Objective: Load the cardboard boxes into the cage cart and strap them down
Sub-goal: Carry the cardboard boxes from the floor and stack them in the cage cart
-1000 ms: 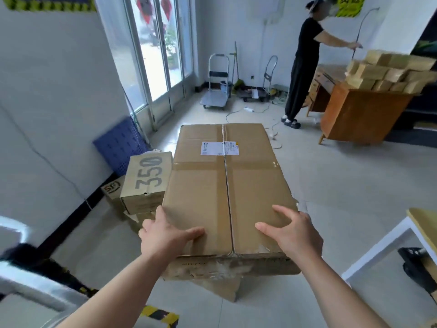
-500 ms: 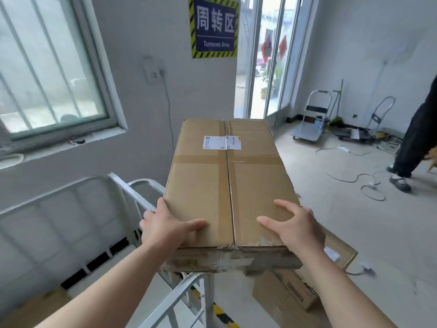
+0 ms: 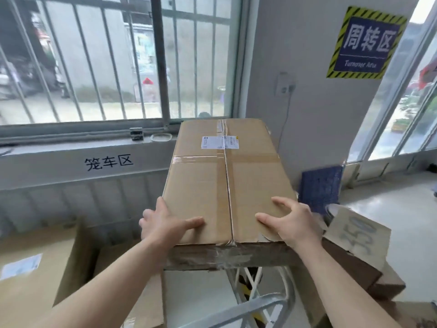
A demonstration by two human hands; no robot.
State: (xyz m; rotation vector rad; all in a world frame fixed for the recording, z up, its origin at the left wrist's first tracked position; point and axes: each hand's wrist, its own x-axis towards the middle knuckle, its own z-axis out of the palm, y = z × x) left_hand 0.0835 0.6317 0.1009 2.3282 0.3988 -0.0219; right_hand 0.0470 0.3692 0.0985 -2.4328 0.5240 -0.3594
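Observation:
I carry a long taped cardboard box (image 3: 227, 183) with a white label, held level at chest height. My left hand (image 3: 165, 223) grips its near left corner, thumb on top. My right hand (image 3: 292, 223) grips the near right corner, fingers curled on the lid. Below and to the left is the grey metal cage cart (image 3: 78, 192), its barred back wall under the window. Several cardboard boxes (image 3: 35, 280) lie inside it. The cart's near rail (image 3: 255, 306) shows under the carried box.
A barred window (image 3: 113, 58) and sill fill the wall ahead. A blue perforated panel (image 3: 319, 188) leans on the wall at right. A box marked 350 (image 3: 357, 230) sits on other boxes (image 3: 383, 280) at the right. Yellow-black floor tape (image 3: 248, 290) shows below.
I have turned left with the box still in both hands. The view swung from the open room and glass doors to the window wall, and the cage cart now lies below the box.

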